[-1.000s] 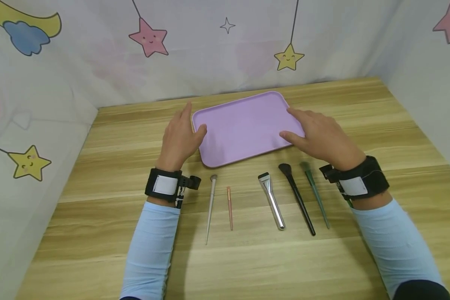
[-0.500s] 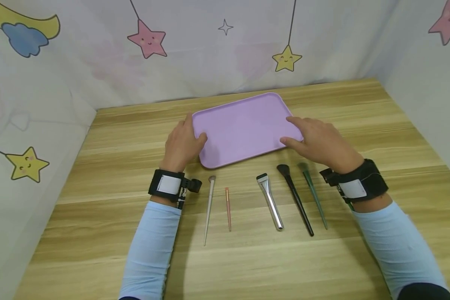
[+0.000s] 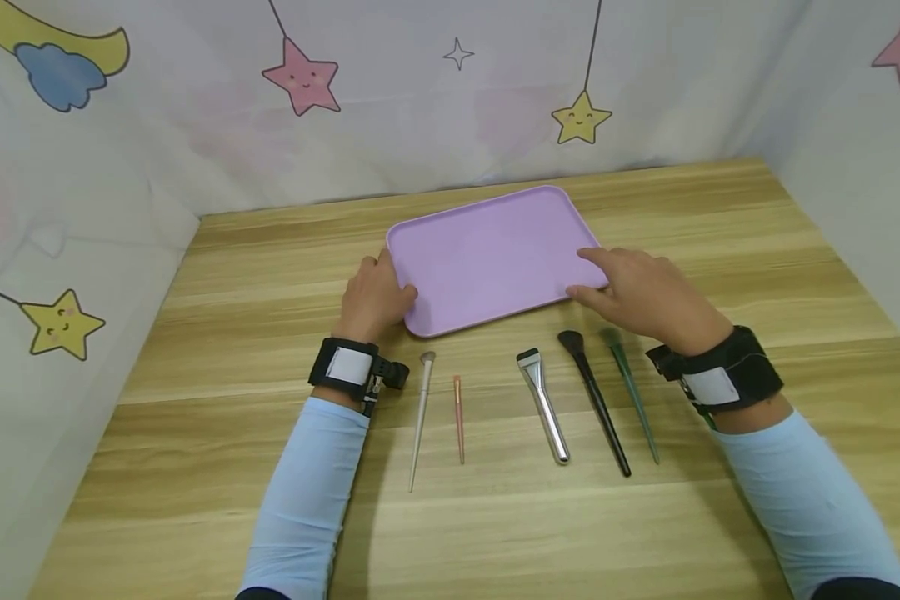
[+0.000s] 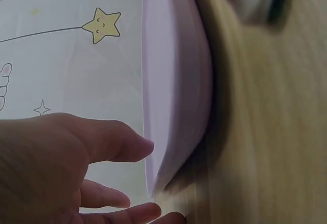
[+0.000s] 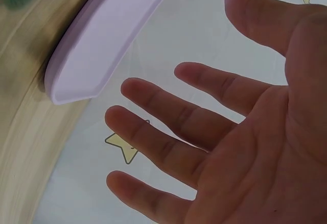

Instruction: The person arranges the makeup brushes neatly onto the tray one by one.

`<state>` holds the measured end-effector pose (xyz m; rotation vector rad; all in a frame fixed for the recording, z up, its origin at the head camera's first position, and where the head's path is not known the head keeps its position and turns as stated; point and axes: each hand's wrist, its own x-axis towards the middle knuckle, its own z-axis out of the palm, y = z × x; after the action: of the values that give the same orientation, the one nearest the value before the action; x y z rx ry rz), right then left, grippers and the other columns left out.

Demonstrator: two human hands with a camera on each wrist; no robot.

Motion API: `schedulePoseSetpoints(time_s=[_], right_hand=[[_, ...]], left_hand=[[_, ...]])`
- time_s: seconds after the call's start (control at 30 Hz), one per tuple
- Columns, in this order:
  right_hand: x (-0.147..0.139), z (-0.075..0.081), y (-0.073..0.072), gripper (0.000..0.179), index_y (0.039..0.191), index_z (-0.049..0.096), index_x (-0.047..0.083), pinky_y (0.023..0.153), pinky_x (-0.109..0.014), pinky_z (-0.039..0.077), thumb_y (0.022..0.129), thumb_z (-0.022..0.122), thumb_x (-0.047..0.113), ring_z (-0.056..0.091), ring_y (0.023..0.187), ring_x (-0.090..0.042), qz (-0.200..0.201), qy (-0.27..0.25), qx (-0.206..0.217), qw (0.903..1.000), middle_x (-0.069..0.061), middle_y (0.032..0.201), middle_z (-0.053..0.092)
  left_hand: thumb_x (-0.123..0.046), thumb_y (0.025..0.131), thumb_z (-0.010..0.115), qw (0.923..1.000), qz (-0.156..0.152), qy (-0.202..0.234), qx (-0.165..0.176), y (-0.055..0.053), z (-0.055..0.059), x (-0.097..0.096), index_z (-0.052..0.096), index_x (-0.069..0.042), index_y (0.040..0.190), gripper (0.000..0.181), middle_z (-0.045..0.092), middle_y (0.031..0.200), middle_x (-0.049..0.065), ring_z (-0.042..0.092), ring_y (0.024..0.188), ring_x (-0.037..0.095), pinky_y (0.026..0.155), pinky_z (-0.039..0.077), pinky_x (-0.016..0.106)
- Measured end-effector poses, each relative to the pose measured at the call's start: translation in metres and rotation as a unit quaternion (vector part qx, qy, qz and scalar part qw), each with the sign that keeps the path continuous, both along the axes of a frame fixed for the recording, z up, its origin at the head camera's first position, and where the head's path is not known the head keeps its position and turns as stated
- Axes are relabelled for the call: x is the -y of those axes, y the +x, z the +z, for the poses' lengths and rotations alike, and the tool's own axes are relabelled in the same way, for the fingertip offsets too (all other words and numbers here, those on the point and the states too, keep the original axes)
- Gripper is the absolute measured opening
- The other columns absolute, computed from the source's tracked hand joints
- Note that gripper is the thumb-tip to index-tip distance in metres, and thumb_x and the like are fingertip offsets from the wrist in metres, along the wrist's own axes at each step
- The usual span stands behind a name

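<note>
A shallow lilac tray lies slanted towards the back of the wooden table. At its left end is my left hand, thumb over the rim and fingers outside. The left wrist view has that thumb overlapping the rim of the tray, the other fingers loosely bent near the corner. My right hand hovers by the tray's right front corner. In the right wrist view its fingers are spread, with a gap to the tray. Neither hand encloses anything.
Several makeup brushes lie in front of the tray: a pale-handled one, a short pink one, a silver flat-headed one, a black one and a green one. A printed curtain hangs behind the table.
My left hand has come down and inward against the tray's left end, its fingers bending. The right hand has lowered slightly towards the near right corner. Tray and brushes stay put.
</note>
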<state>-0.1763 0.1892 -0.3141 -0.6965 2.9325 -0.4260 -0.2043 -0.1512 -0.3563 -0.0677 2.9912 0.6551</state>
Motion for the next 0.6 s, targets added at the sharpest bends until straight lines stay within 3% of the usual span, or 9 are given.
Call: schedulePoseSetpoints(time_s=[0.23, 0.4, 0.6], right_hand=[[0.0001, -0.0026, 0.0016, 0.063, 0.145, 0.047, -0.006, 0.091, -0.059, 0.048, 0.102, 0.057, 0.038, 0.061, 0.113, -0.043, 0.002, 0.000, 0.002, 1.0000, -0.031, 0.131, 0.058], [-0.0006, -0.0056, 0.0030, 0.061, 0.143, 0.049, -0.008, 0.089, -0.059, 0.049, 0.102, 0.058, 0.037, 0.061, 0.114, -0.044, 0.008, 0.001, -0.002, 1.0000, -0.031, 0.129, 0.060], [-0.0006, -0.0074, 0.0037, 0.061, 0.143, 0.050, -0.007, 0.088, -0.058, 0.050, 0.102, 0.058, 0.037, 0.062, 0.113, -0.043, 0.008, 0.000, 0.001, 1.0000, -0.030, 0.127, 0.061]], left_hand=[[-0.022, 0.094, 0.060, 0.9995, 0.001, 0.010, 0.031, 0.0000, -0.0029, 0.0015, 0.032, 0.012, 0.149, 0.070, 0.050, 0.131, 0.031, 0.056, 0.106, 0.042, 0.090, 0.048, 0.051], [-0.018, 0.096, 0.057, 0.9973, 0.000, 0.036, 0.065, -0.0012, -0.0054, 0.0030, 0.035, 0.011, 0.146, 0.062, 0.056, 0.127, 0.030, 0.058, 0.100, 0.037, 0.083, 0.049, 0.044], [-0.014, 0.096, 0.056, 0.9968, -0.006, 0.050, 0.062, -0.0038, -0.0069, 0.0046, 0.041, 0.009, 0.143, 0.055, 0.058, 0.124, 0.026, 0.057, 0.099, 0.035, 0.081, 0.048, 0.042]])
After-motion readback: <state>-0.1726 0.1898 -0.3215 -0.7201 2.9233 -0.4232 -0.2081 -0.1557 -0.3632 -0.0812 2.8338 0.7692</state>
